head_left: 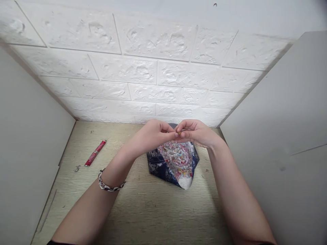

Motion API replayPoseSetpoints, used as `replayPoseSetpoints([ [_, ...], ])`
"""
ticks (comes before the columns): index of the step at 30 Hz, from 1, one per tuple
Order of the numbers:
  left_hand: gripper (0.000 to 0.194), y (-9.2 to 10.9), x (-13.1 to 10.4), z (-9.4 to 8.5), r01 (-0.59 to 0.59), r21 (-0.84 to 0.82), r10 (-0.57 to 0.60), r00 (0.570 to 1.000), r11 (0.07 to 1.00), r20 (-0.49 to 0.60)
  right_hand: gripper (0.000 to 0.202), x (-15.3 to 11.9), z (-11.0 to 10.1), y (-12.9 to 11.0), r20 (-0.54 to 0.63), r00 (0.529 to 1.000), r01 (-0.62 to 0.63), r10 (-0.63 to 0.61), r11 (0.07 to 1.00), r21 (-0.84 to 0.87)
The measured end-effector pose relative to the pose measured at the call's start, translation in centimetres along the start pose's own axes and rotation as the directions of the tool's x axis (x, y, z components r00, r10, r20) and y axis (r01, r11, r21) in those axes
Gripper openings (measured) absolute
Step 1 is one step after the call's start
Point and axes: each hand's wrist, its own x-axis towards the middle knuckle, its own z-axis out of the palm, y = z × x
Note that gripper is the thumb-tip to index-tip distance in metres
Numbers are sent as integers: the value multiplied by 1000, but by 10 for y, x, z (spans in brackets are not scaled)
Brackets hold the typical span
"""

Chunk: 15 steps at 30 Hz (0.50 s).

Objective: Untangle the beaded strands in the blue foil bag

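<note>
Thumb and fingertips of the right hand (196,133) pinch a tiny yellowish piece (179,133), while the thumb and forefinger of the left hand (158,134) are pressed together right beside it; whether these also grip something cannot be told. The piece is held above the far part of a navy wrap (159,170), between the two hands. It looks small and rounded, but too little of it shows to tell its long axis or which way it points.

Beneath, the wrap holds many small beads (176,158) in pink, white, red, pale blue and yellow. It is angular, with a whitish patch at its near corner, which points toward the person and slightly right. To the left, on the pale wooden table (143,211), a slim red tube (95,153) with a silvery middle band slants from near left to far right, close to a metal clasp (77,168). Pale print on wrap and tube is too small to read.
</note>
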Motion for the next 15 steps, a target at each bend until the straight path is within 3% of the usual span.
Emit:
replayPoseSetpoints([
  [15,31,0,0,1,11,33,-10,1000,999,-27,21,1,1,-1,16,999,32,-31,998,-60],
])
